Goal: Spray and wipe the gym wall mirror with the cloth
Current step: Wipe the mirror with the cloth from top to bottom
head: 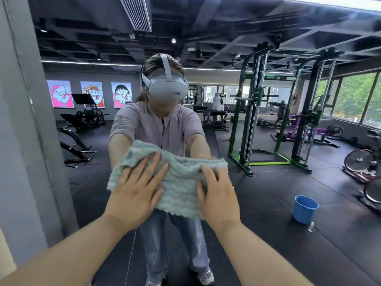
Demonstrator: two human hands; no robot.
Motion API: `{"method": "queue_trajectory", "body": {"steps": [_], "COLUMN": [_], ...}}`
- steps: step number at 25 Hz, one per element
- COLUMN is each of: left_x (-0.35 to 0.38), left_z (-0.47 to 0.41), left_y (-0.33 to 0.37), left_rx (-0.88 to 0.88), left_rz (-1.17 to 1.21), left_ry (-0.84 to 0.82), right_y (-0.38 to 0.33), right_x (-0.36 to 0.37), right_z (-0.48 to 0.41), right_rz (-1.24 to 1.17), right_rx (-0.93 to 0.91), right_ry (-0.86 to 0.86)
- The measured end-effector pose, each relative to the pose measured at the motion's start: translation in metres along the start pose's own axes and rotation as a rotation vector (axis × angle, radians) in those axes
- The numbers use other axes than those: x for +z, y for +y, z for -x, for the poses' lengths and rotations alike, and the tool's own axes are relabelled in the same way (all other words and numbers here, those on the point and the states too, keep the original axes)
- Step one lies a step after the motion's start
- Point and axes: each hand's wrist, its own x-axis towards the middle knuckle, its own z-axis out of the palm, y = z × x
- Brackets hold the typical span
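Note:
A pale green cloth [179, 178] is spread flat against the wall mirror [268, 182], which fills most of the view. My left hand [137, 193] lies on the cloth's left part with straight, spread fingers pressing it to the glass. My right hand [218, 200] presses the cloth's right side, its fingertips bunching the top edge a little. The mirror shows my own reflection reaching to the same cloth. A small clear spray bottle [311, 226] appears in the reflection on the floor beside the bucket.
A grey wall [22, 141] borders the mirror on the left. Reflected in the glass are a blue bucket [305, 209] on the black floor, a green rack [268, 112], benches, exercise bikes at the right and windows.

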Motion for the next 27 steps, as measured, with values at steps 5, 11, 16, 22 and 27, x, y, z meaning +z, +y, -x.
{"method": "queue_trajectory", "body": {"steps": [5,11,16,22,27], "left_x": [-0.016,-0.002,0.052,0.021,0.023], "left_z": [-0.131,-0.196,-0.059,-0.185,-0.205], "left_y": [0.041,0.096,0.187,0.178,0.171], "left_rx": [-0.109,-0.269,-0.103,-0.345,-0.272], "left_rz": [0.019,-0.069,-0.094,-0.026,-0.113], "left_ry": [0.107,0.215,-0.037,0.064,0.127], "right_y": [0.042,0.107,0.182,0.177,0.192], "right_x": [-0.071,-0.100,-0.067,-0.113,-0.117], "right_z": [-0.100,-0.124,0.004,-0.103,-0.113], "right_rz": [-0.041,0.016,0.046,-0.178,-0.141], "right_rx": [0.103,-0.115,-0.172,-0.094,-0.217], "right_ry": [0.291,0.282,0.078,0.223,0.263]}}
